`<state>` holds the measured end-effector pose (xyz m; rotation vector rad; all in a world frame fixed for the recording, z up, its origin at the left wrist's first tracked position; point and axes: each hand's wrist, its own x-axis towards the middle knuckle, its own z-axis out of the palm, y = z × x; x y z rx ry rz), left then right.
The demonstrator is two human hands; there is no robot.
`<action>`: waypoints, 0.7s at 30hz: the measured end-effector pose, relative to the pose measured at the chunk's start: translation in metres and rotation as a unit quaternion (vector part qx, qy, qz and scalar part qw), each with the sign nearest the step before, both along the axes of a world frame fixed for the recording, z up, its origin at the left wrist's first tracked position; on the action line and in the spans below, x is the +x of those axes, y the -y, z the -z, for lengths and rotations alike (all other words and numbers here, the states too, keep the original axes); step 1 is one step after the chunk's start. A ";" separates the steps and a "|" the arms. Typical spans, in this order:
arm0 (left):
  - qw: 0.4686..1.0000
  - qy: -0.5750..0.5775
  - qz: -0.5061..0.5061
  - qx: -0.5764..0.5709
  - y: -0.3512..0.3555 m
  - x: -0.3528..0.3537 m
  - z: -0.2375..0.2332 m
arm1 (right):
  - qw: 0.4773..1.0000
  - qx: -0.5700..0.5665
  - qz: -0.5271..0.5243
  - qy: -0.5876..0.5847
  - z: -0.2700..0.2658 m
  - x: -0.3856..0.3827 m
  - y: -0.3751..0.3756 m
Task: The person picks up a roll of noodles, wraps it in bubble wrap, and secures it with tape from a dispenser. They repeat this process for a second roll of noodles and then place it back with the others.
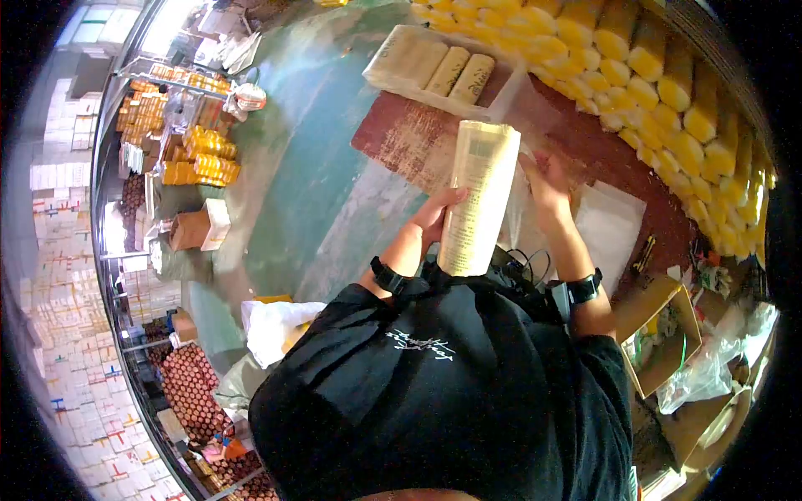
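A pale yellow printed roll [480,200] stands almost upright in front of my chest, its lower end near my shirt. My left hand [433,213] is closed on its left side, with the thumb lying across the front and the other fingers hidden behind. To the right of the roll, my right hand [547,185] is raised with thumb and fingers apart. Thin clear plastic [518,200] shows between that hand and the roll. Beyond them, a plastic-lined bin [514,96] on the floor contains several similar rolls [473,79].
Yellow-ended rolls [660,100] are stacked along the right side. A white sheet [606,230] lies on the reddish floor, and an open cardboard box [664,334] stands at my right. Boxes [200,230] and orange packs [200,159] line the left, near a white bag [276,326].
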<state>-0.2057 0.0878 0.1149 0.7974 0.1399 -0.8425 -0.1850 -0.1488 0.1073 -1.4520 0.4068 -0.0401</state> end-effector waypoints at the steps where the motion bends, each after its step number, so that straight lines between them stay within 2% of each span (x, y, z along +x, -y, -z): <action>1: 0.999 0.000 0.024 -0.025 0.001 -0.001 0.003 | 0.999 -0.033 0.001 0.002 0.003 -0.003 0.003; 3: 0.995 0.001 0.072 -0.074 0.002 0.001 0.006 | 0.995 -0.096 0.003 0.006 0.021 0.001 0.002; 4: 0.995 0.019 0.075 -0.062 0.006 0.001 0.003 | 0.998 -0.023 -0.023 0.056 0.051 0.003 -0.001; 6: 0.995 0.057 0.075 -0.039 0.016 0.002 -0.009 | 0.996 -0.043 -0.054 0.055 -0.002 -0.015 -0.009; 7: 0.995 0.059 0.076 -0.022 0.019 0.001 -0.016 | 0.995 -0.029 -0.087 0.037 0.010 -0.015 -0.009; 10: 0.995 0.054 0.083 0.034 0.023 -0.001 -0.023 | 0.981 0.160 -0.105 0.020 0.037 -0.011 -0.005; 13: 0.996 0.009 0.080 0.034 0.016 0.000 -0.011 | 0.976 0.201 -0.079 0.009 0.009 -0.018 0.002; 14: 0.996 0.010 0.083 0.019 0.016 0.003 -0.008 | 0.974 0.216 -0.064 -0.034 0.027 -0.012 0.008; 15: 0.996 0.011 0.086 0.003 0.015 0.007 -0.006 | 0.990 0.114 -0.080 -0.009 0.030 -0.008 0.018; 17: 0.997 0.029 0.060 0.027 0.012 0.011 -0.001 | 0.999 0.024 -0.025 -0.018 0.017 -0.010 0.032; 21: 0.997 0.024 0.063 0.048 0.010 0.025 -0.002 | 0.985 -0.137 -0.105 -0.002 0.010 -0.013 0.032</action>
